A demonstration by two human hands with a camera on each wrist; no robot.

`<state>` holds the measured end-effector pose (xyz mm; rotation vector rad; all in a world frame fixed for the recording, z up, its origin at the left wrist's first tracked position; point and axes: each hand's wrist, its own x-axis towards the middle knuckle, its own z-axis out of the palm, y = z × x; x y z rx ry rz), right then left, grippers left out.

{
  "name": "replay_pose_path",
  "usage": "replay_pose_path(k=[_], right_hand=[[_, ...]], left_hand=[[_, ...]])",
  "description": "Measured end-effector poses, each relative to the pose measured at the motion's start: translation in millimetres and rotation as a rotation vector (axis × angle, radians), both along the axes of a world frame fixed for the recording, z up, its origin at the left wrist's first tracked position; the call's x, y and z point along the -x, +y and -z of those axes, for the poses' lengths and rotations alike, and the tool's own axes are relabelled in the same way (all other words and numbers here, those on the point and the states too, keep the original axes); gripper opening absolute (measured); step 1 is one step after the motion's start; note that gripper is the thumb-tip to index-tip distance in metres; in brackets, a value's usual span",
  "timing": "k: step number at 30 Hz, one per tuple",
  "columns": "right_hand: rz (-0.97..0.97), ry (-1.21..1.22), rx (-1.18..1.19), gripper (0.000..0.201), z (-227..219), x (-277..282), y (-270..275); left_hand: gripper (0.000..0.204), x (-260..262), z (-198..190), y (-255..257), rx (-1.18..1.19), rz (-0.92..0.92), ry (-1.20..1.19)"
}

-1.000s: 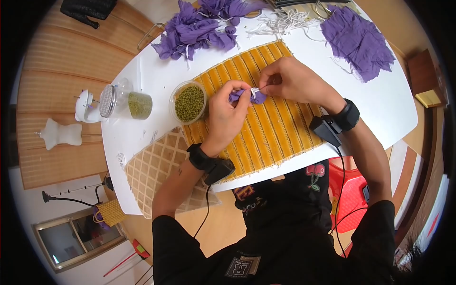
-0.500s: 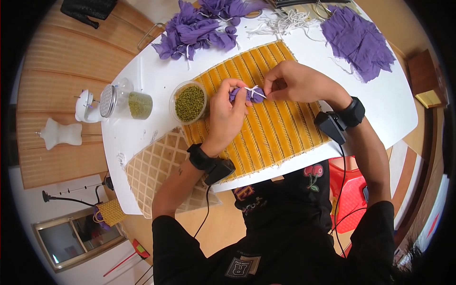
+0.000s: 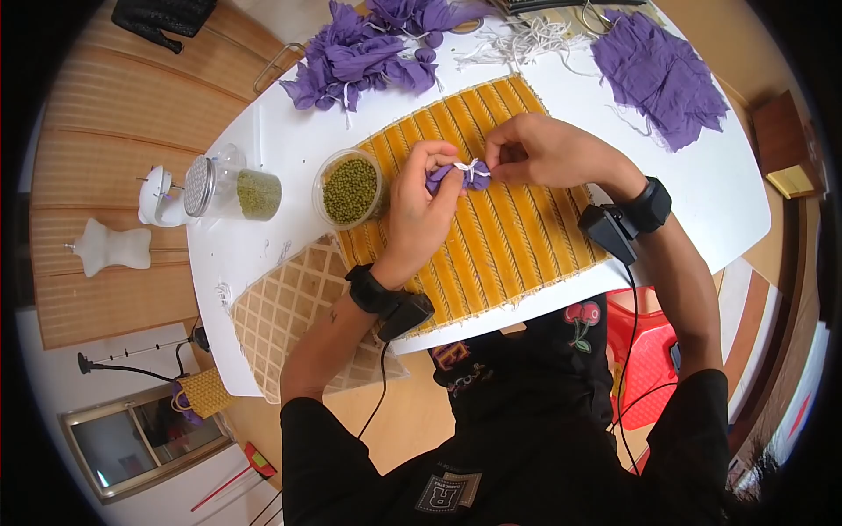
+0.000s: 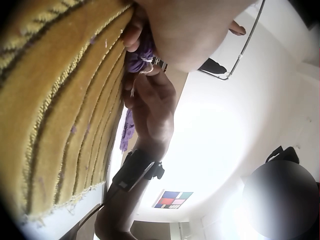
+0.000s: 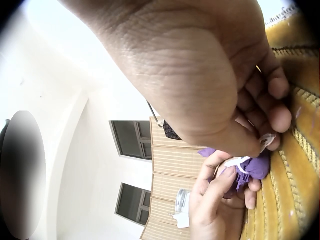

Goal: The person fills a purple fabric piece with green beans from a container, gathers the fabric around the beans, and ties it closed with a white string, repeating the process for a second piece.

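A small purple cloth bundle (image 3: 476,178) with white string (image 5: 243,162) tied around it is pinched between the thumb and fingers of my left hand (image 3: 424,203), close over the yellow ribbed mat (image 3: 517,237). Beside it, my right hand (image 3: 553,153) pinches an end of the string between thumb and fingertip, as the right wrist view shows. In that view the bundle has a rounded end and gathered, frayed folds. The left palm covers part of the bundle in the left wrist view.
Left of the mat stands a clear tub of green beans (image 3: 349,191), with a lidded jar (image 3: 259,195) farther left. Purple cloth bundles (image 3: 360,57), loose white strings (image 3: 522,44) and flat purple cloth pieces (image 3: 662,79) lie along the far side. A beige lattice mat (image 3: 289,302) overhangs the near edge.
My right hand has shifted slightly right and down from its place a second ago, and the white string now shows as a crossed tie on the bundle. My left hand stays nearly in place.
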<state>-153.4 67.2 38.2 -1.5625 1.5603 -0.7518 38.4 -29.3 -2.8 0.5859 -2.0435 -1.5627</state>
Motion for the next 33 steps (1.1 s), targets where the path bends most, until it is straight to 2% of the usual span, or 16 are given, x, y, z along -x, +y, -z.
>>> replay_pose_path(k=[8, 19, 24, 33], right_hand=[[0.014, 0.023, 0.019, 0.017, -5.1, -5.2, 0.7], [0.011, 0.104, 0.107, 0.014, 3.6, -9.7, 0.1], [0.016, 0.077, 0.113, 0.013, 4.8, -10.2, 0.2], [-0.078, 0.073, 0.059, 0.011, 0.8, -9.8, 0.8]], left_hand=[[0.009, -1.1, 0.9, -0.5, -0.044, -0.022, -0.034], [0.008, 0.7, -2.6, 0.2, 0.072, -0.019, -0.022], [0.008, -0.3, -1.5, -0.1, 0.008, -0.001, -0.019], [0.005, -1.3, 1.0, -1.3, 0.014, -0.017, -0.006]])
